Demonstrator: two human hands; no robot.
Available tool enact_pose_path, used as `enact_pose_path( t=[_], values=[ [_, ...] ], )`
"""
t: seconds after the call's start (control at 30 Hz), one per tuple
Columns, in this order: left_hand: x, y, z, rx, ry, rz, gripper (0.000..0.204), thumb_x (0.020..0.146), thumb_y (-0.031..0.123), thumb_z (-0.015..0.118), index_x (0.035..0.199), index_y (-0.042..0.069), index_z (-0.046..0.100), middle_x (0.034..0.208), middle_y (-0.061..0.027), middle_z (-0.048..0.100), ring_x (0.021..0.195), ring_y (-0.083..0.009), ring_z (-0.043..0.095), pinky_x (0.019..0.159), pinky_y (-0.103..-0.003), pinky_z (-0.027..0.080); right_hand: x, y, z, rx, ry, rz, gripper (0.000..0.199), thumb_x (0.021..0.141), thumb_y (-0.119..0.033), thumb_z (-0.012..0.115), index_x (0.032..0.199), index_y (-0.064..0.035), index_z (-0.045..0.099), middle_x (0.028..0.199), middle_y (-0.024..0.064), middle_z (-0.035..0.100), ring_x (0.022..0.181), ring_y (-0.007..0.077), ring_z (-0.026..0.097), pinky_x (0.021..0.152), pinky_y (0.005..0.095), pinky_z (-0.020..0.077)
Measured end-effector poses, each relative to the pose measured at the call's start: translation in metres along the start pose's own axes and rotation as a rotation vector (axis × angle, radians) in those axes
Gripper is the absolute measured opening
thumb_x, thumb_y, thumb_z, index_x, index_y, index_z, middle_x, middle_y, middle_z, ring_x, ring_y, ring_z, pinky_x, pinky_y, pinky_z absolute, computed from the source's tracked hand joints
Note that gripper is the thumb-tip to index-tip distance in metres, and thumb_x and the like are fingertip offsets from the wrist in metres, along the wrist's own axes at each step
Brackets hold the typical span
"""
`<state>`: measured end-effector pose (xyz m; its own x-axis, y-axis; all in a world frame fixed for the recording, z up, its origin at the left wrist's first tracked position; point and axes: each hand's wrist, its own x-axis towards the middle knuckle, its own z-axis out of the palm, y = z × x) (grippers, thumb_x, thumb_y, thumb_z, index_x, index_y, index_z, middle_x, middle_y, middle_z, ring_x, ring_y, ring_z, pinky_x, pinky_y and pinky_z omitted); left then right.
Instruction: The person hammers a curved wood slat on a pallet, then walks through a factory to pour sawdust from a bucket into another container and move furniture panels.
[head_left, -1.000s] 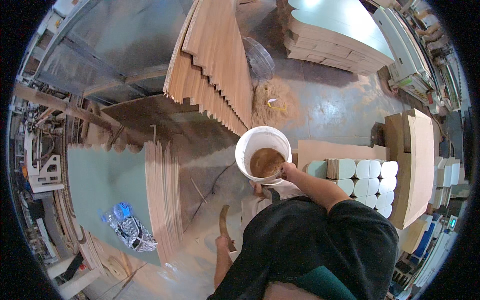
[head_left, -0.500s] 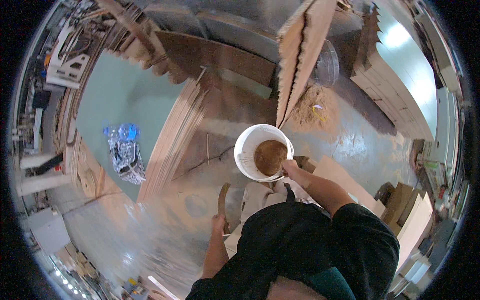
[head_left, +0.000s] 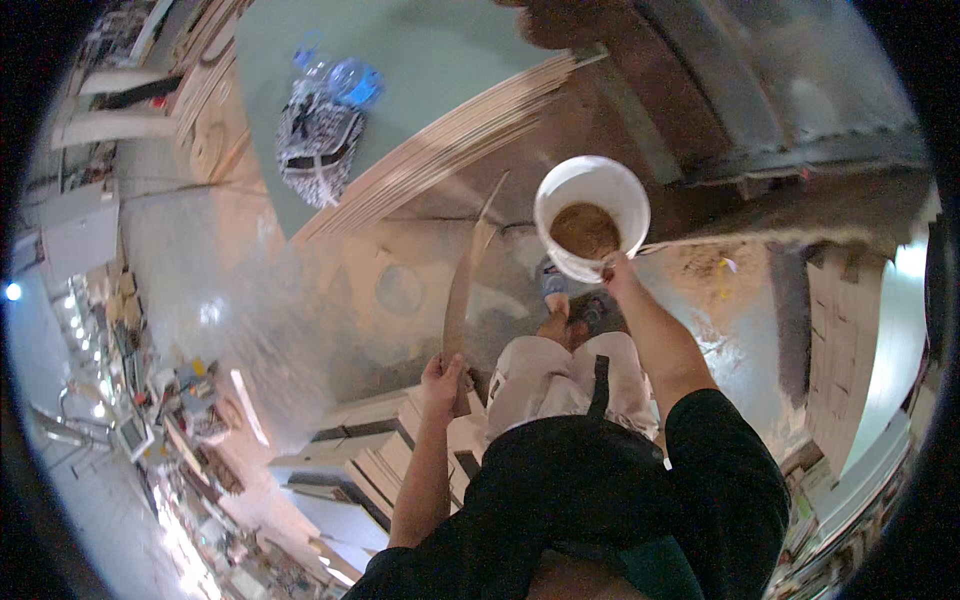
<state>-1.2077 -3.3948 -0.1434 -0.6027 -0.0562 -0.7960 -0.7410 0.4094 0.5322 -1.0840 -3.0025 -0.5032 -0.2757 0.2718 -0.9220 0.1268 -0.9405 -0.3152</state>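
My right hand [head_left: 614, 270] is closed on the near rim of a white bucket [head_left: 590, 178], which hangs out in front of me with its mouth facing up. Brown material [head_left: 583, 232] covers the bucket's bottom; whether it is wet or dry I cannot tell. To the left, my left hand [head_left: 442, 378] is closed around a long, thin, slightly curved strip of wood [head_left: 460, 290]. The strip points up and away, tapering toward its far end. Both my feet show on the floor between the strip and the bucket.
Ahead on the left stands a stack of boards [head_left: 450, 128] with a pale green top, carrying a clear water bottle [head_left: 355, 83] and a black-and-white patterned bag [head_left: 318, 145]. A sawdust heap [head_left: 705, 265] lies to the right, before another board stack [head_left: 843, 340]. Wooden panels [head_left: 385, 445] lie at lower left.
I have turned to my left, so the green-topped stack now lies more directly ahead. Bucket and strip have stayed in my hands, and more of the strip's length shows.
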Motion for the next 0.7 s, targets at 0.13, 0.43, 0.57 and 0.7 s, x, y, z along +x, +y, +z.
enact_pose_path(
  t=[0.13, 0.43, 0.57, 0.7],
  values=[
    [0.007, 0.019, 0.005, -0.236, -0.101, 0.053, 0.021, 0.099, 0.022, 0.072, 0.107, 0.005, 0.062, 0.083, -0.0059, 0.066, 0.061, -0.0178, 0.066, 0.054, -0.035, 0.055, 0.070, -0.003, 0.042, 0.088, 0.220, 0.061, 0.019, 0.093, -0.018, 0.064, 0.100, -0.0019, 0.057, 0.085, 0.0156, 0.064, 0.066, 0.0293, 0.068, 0.047, 0.0336, 0.0570],
    [0.036, 0.025, 0.025, -0.455, -0.127, -0.130, 0.057, 0.110, 0.055, 0.034, 0.118, 0.005, 0.060, 0.091, -0.0109, 0.067, 0.068, -0.0221, 0.067, 0.061, -0.037, 0.057, 0.112, -0.011, 0.100, 0.185, 0.036, 0.043, 0.014, 0.092, -0.009, 0.063, 0.094, 0.0039, 0.061, 0.078, 0.0109, 0.065, 0.082, 0.0284, 0.074, 0.055, 0.0268, 0.0599],
    [0.048, 0.038, 0.031, -0.476, -0.193, -0.145, 0.068, 0.105, 0.067, 0.033, 0.120, 0.005, 0.058, 0.094, -0.0136, 0.066, 0.069, -0.0258, 0.067, 0.059, -0.039, 0.057, 0.175, -0.002, 0.054, 0.257, 0.003, -0.067, 0.008, 0.090, -0.005, 0.063, 0.090, 0.0030, 0.063, 0.081, 0.0132, 0.068, 0.080, 0.0299, 0.072, 0.062, 0.0326, 0.0631],
    [0.043, 0.041, 0.031, -0.475, -0.170, -0.204, 0.075, 0.102, 0.073, 0.032, 0.123, 0.005, 0.058, 0.096, -0.0145, 0.066, 0.069, -0.0273, 0.067, 0.061, -0.041, 0.057, 0.152, 0.008, 0.057, 0.213, 0.004, 0.113, 0.009, 0.092, -0.005, 0.063, 0.094, 0.0029, 0.061, 0.090, 0.0149, 0.068, 0.084, 0.0327, 0.071, 0.077, 0.0429, 0.0657]
  ],
)
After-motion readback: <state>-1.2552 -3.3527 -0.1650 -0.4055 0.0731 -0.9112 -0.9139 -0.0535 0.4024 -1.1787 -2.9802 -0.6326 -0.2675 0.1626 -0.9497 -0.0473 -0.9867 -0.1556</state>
